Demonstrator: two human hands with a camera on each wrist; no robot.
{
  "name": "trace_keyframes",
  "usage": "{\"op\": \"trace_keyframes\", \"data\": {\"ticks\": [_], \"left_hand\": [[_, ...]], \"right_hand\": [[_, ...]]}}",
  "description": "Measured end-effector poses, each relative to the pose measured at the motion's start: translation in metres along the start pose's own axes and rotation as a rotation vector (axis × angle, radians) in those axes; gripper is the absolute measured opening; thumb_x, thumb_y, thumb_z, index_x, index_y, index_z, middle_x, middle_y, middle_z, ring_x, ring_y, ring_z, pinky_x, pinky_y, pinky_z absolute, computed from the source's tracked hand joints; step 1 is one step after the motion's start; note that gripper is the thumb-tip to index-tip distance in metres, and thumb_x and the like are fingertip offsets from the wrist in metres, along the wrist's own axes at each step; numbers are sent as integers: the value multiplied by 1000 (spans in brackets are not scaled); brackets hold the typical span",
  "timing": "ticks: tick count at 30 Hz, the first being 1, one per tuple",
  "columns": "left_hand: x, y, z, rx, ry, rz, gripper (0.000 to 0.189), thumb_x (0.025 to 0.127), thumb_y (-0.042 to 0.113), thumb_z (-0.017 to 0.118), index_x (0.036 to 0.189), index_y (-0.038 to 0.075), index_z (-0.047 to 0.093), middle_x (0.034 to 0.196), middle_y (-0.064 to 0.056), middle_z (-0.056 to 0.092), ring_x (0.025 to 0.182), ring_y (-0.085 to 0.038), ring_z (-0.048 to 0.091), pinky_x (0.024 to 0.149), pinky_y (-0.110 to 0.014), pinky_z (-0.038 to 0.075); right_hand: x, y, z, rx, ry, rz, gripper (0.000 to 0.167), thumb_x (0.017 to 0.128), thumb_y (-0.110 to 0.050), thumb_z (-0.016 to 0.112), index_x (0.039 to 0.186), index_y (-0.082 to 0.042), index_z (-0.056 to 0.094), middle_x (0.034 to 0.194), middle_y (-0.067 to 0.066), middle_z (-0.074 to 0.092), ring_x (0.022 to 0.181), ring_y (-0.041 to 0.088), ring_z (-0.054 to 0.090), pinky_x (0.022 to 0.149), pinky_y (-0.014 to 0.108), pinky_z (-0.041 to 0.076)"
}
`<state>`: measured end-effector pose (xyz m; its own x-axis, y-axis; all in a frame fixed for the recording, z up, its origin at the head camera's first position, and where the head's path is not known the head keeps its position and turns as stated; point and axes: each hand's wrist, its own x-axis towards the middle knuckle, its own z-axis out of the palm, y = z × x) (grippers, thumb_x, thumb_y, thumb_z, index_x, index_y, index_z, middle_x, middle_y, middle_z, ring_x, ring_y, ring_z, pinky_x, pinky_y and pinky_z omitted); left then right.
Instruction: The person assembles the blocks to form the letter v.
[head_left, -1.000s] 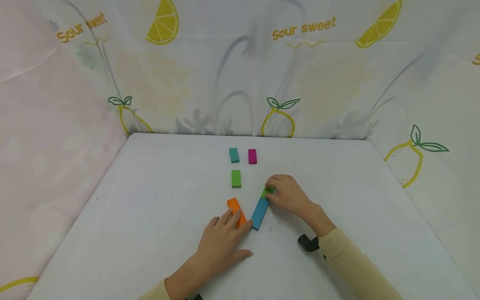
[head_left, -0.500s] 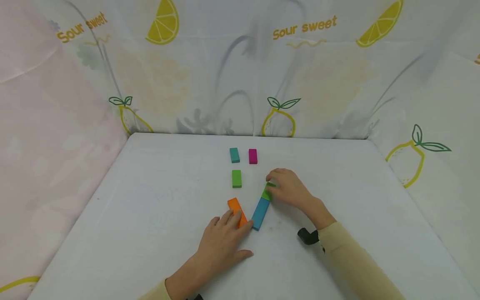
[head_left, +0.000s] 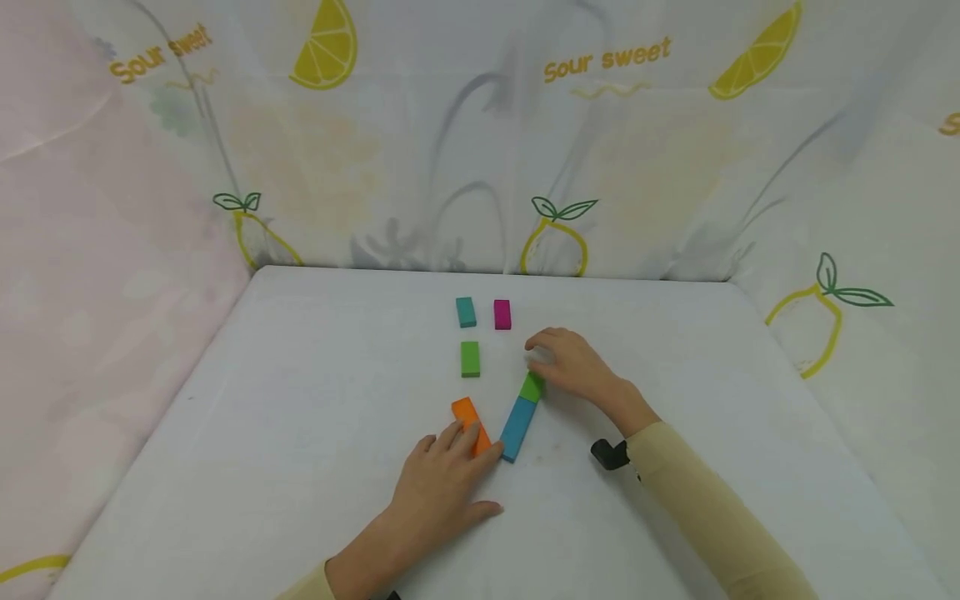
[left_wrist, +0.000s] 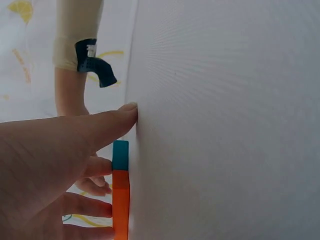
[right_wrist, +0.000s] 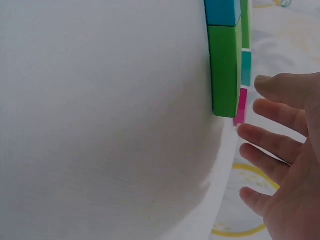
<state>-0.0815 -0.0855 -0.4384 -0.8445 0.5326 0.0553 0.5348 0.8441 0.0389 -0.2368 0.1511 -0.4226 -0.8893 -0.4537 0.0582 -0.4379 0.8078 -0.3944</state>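
Observation:
My left hand point(head_left: 441, 482) lies with fingers stretched out, its fingertips resting on an orange block point(head_left: 462, 409). The index fingertip touches the near end of a blue block point(head_left: 517, 428). Against the far end of the blue block sits a green block point(head_left: 531, 387), in line with it; the blue and orange blocks slant toward each other at their near ends. My right hand point(head_left: 576, 367) hovers just beyond the green block with fingers spread and nothing held. In the right wrist view a gap shows between the thumb and the green block point(right_wrist: 224, 70).
Farther back on the white table point(head_left: 315, 375) lie a teal block point(head_left: 466, 312), a magenta block point(head_left: 502, 314) and a second green block point(head_left: 470, 359). A printed cloth point(head_left: 420, 150) hangs behind the table.
My right hand has let go of the green block and moved up and away from it, fingers opening. The left hand stays on the orange block.

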Motion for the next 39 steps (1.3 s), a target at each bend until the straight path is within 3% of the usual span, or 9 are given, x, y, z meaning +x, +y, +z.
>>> {"op": "trace_keyframes", "data": {"ticks": [14,23,39], "left_hand": [[-1,-4,0,-12,7,4,71,79,69,69,139,32,56,138,-7,56,131,-33,53,96,-50,51],[1,-3,-2,-10,9,15,71,79,69,69,138,33,57,138,-7,57,129,-32,54,96,-50,51],[1,-2,-1,-9,-6,20,69,79,69,68,138,34,57,136,-6,58,127,-32,55,96,-50,52]], "right_hand": [[32,3,-9,42,-75,49,36,95,-27,63,127,-9,64,138,11,60,132,30,51,114,49,41],[49,10,3,64,-59,72,40,94,-28,62,131,-13,61,143,9,55,136,29,47,116,49,38],[64,12,7,59,-65,76,44,93,-22,63,135,-10,57,149,12,49,142,31,42,120,47,33]]}}
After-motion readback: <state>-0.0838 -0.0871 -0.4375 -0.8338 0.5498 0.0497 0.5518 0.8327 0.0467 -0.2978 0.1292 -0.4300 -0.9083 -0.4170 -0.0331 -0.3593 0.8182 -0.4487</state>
